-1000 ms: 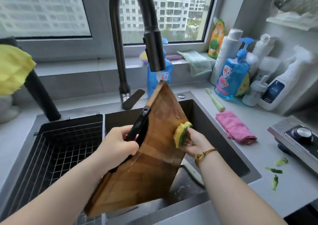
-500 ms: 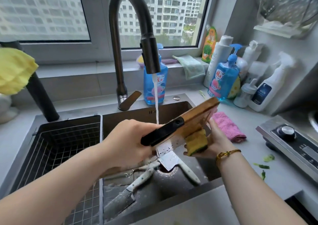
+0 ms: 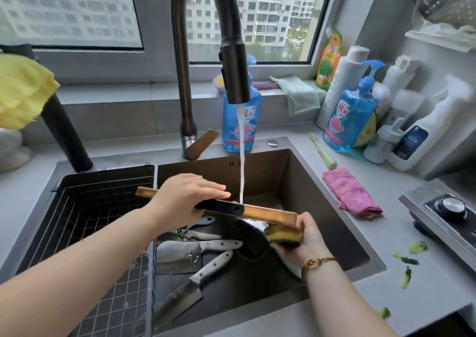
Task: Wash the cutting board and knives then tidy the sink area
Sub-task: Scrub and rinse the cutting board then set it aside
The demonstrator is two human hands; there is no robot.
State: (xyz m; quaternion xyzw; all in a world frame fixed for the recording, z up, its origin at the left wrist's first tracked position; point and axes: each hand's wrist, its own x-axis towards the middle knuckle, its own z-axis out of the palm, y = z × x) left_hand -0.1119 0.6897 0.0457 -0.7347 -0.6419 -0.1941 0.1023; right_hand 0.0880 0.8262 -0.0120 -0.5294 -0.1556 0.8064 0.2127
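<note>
Left of the water stream (image 3: 241, 156), the left hand (image 3: 180, 200) clamps the cutting board (image 3: 268, 211) — fingers laid nearly straight over its top face, the thumb out of sight beneath. The board hangs above the sink (image 3: 322, 182), seen almost edge-on. Its long axis runs left to right across the stream and dips slightly to the right. One end pokes out left of the hand, and the stream lands on top just right of the fingertips, by the black handle (image 3: 221, 207). Below the board, left of the stream, the knives (image 3: 206, 246) lie on the sink floor, partly covered, so their count is uncertain. Right of the stream, the sponge (image 3: 284, 235) presses against the board's underside at its right end, with the right hand (image 3: 301, 246) curled round it from below. The next scrub likely runs along that underside toward the left hand — the right hand is nearer to it. That face is hidden, though, so how clean it is cannot be told.
</note>
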